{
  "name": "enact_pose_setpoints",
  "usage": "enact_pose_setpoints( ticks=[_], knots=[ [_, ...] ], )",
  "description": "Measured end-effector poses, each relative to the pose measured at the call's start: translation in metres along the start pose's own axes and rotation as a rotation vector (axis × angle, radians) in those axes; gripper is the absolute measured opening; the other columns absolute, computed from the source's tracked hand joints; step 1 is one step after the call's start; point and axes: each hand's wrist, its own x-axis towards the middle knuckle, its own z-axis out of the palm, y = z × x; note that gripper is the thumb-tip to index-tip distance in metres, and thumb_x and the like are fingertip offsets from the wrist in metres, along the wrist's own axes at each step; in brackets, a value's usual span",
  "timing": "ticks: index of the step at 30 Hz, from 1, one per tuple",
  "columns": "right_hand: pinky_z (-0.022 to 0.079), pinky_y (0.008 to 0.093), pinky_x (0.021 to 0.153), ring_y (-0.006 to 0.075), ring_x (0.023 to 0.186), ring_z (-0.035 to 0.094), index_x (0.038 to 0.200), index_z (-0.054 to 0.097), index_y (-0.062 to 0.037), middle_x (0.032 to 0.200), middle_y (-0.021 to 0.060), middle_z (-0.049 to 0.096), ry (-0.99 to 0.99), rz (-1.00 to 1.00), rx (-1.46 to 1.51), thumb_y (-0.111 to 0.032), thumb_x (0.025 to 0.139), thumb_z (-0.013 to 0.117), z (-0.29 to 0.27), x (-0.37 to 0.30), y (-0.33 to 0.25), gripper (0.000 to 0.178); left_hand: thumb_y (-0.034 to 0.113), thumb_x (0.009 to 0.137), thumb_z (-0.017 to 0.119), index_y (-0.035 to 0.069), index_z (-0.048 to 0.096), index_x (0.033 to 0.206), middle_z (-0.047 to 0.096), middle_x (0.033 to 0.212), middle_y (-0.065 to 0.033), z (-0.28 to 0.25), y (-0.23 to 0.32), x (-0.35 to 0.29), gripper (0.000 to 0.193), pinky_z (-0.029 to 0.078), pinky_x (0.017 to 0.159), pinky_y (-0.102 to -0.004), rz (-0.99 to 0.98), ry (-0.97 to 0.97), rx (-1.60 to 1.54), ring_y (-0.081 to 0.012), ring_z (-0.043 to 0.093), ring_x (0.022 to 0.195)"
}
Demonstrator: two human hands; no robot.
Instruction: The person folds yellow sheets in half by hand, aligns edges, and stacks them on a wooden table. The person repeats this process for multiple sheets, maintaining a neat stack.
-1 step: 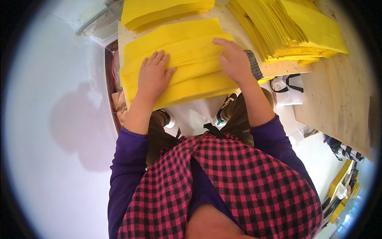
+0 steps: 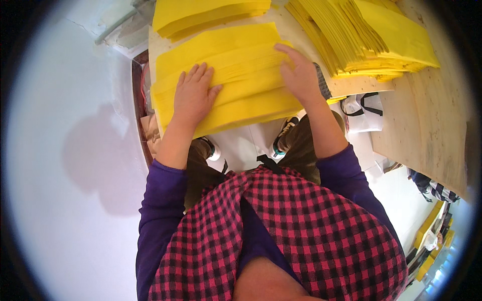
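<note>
A spread of thin yellow sheets [image 2: 236, 100] lies before me, their edges overlapping in steps across the middle. My left hand [image 2: 195, 95] rests flat on the left half of these sheets, fingers stretched out and thumb apart. At their right edge is my right hand [image 2: 303, 78], its index finger extended and its thumb apart from it. Some of its other fingers are hidden. A dark grey textured piece [image 2: 322, 83] shows partly behind the right wrist.
A stack of yellow sheets [image 2: 213, 22] lies at the far left. Thick piles of folded yellow sheets [image 2: 346, 42] fill the far right of the wooden table [image 2: 414, 115]. Below the tabletop sits a white bag [image 2: 365, 114] with black handles. A pale wall [image 2: 75, 150] runs along my left.
My right hand has shifted slightly to the right along the sheets' edge. The left hand stays in place.
</note>
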Motion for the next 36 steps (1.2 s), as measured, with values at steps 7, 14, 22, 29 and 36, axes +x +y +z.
enact_pose_setpoints(
  ticks=[7, 14, 22, 29, 36],
  knots=[
    [0.040, 0.0364, 0.098, 0.0327, 0.121, 0.049, 0.127, 0.051, -0.0052, 0.130, 0.0198, 0.052, 0.004, 0.371, 0.215, -0.031, 0.091, 0.056, -0.001, 0.015, 0.036, 0.044, 0.036, 0.092, 0.051, 0.006, 0.050, 0.130, 0.043, 0.140, -0.0145, 0.001, 0.001, -0.005, 0.048, 0.026, 0.109, -0.0484, -0.029, -0.012, -0.056, -0.0304, 0.036, 0.132],
    [0.034, 0.0359, 0.105, 0.0336, 0.128, 0.042, 0.128, 0.050, -0.0017, 0.140, 0.0205, 0.042, -0.118, 0.286, 0.196, -0.028, 0.090, 0.055, 0.009, 0.006, 0.051, 0.047, 0.035, 0.091, 0.053, 0.004, 0.051, 0.128, 0.048, 0.134, -0.0159, -0.001, 0.000, 0.001, 0.048, 0.028, 0.107, -0.0494, -0.030, 0.041, -0.112, -0.0330, 0.042, 0.127],
    [0.032, 0.0365, 0.107, 0.0340, 0.129, 0.040, 0.126, 0.051, 0.0020, 0.138, 0.0220, 0.043, -0.088, 0.226, 0.110, -0.026, 0.088, 0.056, 0.009, -0.001, 0.047, 0.047, 0.029, 0.087, 0.058, 0.002, 0.056, 0.120, 0.052, 0.123, -0.0188, -0.001, 0.009, 0.016, 0.043, 0.035, 0.102, -0.0456, -0.155, 0.012, -0.318, -0.0361, 0.047, 0.118],
    [0.033, 0.0398, 0.106, 0.0368, 0.127, 0.041, 0.121, 0.054, 0.0014, 0.134, 0.0236, 0.046, -0.066, 0.138, -0.098, -0.028, 0.087, 0.058, 0.000, 0.004, 0.032, 0.045, 0.026, 0.089, 0.058, 0.003, 0.054, 0.124, 0.044, 0.137, -0.0198, 0.009, 0.007, 0.005, 0.042, 0.032, 0.106, -0.0416, -0.050, 0.108, -0.152, -0.0350, 0.040, 0.128],
    [0.031, 0.0431, 0.107, 0.0361, 0.127, 0.041, 0.120, 0.057, 0.0003, 0.133, 0.0225, 0.047, -0.066, -0.165, -0.103, -0.032, 0.088, 0.057, 0.030, 0.024, -0.010, 0.045, 0.033, 0.089, 0.055, 0.003, 0.051, 0.126, 0.044, 0.138, -0.0188, 0.016, 0.007, 0.007, 0.048, 0.028, 0.108, -0.0461, -0.089, 0.035, -0.158, -0.0336, 0.037, 0.131]
  ],
)
